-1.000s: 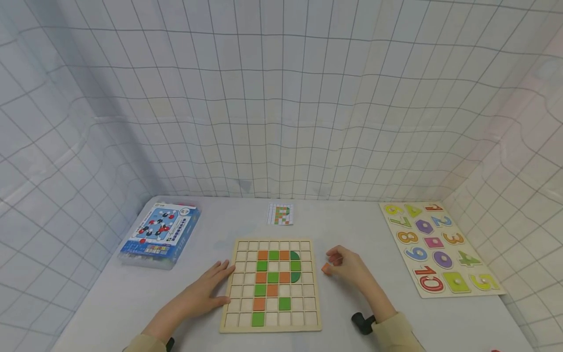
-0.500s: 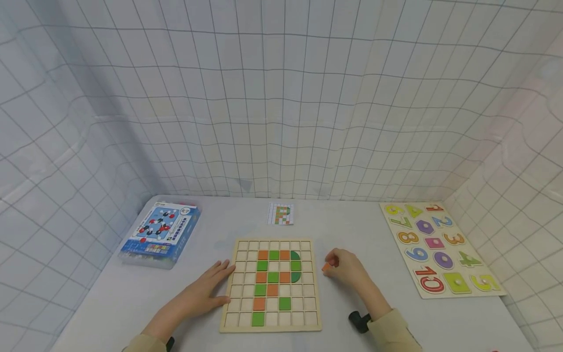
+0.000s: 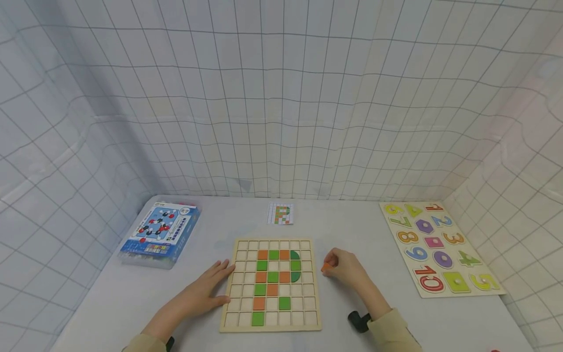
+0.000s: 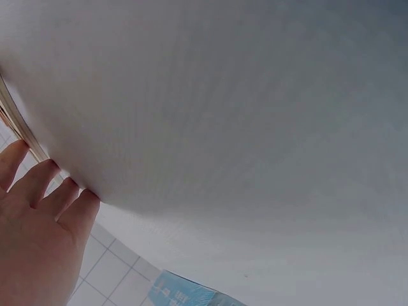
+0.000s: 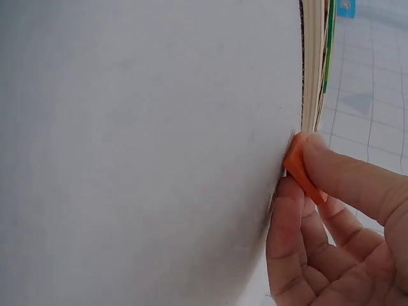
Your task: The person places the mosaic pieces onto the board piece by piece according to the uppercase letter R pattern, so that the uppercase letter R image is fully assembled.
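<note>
A wooden grid board [image 3: 226,318] lies on the table, with orange and green square tiles and two dark green quarter-round tiles set in its cells. My left hand [image 3: 201,292] rests at the board's left edge, its fingers stretched out and touching the frame. In the left wrist view, the fingertips of that hand [image 4: 44,223] meet the board's side. Just right of the board, my right hand [image 3: 347,268] pinches an orange tile [image 3: 326,267] between thumb and fingers. The right wrist view shows the orange tile [image 5: 301,164] tilted, close to the tabletop.
A small pattern card [image 3: 280,214] lies behind the board. At the left stands a blue boxed molecule model set [image 3: 160,232]. A number puzzle board [image 3: 440,249] is at the right. Grid-patterned white curtains [image 3: 281,122] enclose the table.
The right hand has shifted slightly left, and its fingers have closed in on the orange tile. The left hand and the board have stayed put.
</note>
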The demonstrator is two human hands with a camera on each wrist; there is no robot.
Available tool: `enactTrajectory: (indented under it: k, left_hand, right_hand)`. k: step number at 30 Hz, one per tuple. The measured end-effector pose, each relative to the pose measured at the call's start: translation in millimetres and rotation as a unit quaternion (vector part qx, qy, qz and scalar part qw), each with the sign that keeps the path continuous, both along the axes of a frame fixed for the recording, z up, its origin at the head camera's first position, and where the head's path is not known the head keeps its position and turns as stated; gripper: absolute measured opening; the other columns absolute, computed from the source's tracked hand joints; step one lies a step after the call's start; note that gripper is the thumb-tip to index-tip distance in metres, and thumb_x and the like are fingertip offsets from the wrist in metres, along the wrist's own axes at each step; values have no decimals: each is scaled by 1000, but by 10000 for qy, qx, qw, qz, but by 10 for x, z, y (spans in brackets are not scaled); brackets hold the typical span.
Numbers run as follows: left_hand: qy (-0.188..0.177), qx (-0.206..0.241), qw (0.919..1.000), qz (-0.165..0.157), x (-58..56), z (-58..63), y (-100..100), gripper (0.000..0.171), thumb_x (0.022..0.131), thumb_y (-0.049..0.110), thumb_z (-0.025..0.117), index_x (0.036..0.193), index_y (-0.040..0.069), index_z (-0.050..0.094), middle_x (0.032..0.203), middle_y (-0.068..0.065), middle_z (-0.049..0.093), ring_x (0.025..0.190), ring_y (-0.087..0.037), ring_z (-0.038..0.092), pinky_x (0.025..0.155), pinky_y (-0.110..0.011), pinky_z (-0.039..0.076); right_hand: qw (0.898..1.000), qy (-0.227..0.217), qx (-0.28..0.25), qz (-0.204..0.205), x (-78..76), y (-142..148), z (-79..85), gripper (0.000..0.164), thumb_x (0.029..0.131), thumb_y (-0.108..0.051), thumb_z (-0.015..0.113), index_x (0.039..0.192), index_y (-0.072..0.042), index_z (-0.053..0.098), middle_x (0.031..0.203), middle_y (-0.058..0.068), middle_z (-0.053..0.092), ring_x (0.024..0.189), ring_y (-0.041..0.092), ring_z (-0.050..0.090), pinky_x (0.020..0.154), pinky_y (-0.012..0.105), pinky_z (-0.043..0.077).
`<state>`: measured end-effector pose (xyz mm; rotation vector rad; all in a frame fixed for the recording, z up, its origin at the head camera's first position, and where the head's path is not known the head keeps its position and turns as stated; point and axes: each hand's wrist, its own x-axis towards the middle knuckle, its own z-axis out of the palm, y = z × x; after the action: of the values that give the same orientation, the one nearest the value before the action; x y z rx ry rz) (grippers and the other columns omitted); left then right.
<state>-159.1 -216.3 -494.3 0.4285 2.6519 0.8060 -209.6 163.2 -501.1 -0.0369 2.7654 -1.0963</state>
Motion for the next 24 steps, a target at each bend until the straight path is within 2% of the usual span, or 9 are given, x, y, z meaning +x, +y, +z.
enactTrajectory:
  k: [10,15,24]
  left_hand:
    - [-79,17,10000,-1,-16,-21,6,79,87,36,74,152,9,38,162,-19,25,150,-45,14,117,-65,23]
    - [-142,2,9999,33,-20,-1,21,79,87,36,74,152,10,38,162,-18,25,150,-44,14,117,-65,23]
    - [-96,14,10000,22,-16,32,30,78,87,35,73,151,9,38,162,-19,25,150,-45,15,116,-65,23]
  right_hand:
    - [9987,41,-506,87,149,-23,65,19,79,-11,82,89,-9,67,80,-1,66,73,11,59,65,26,50]
    - [9933,-208,-914,670,291,-71,125,22,77,-15,84,90,-8,67,80,-2,66,72,11,59,64,22,49]
    - [9752,-693,-1312,1640,529,-200,91,23,76,-16,85,87,-9,66,78,-4,65,70,10,60,62,18,49]
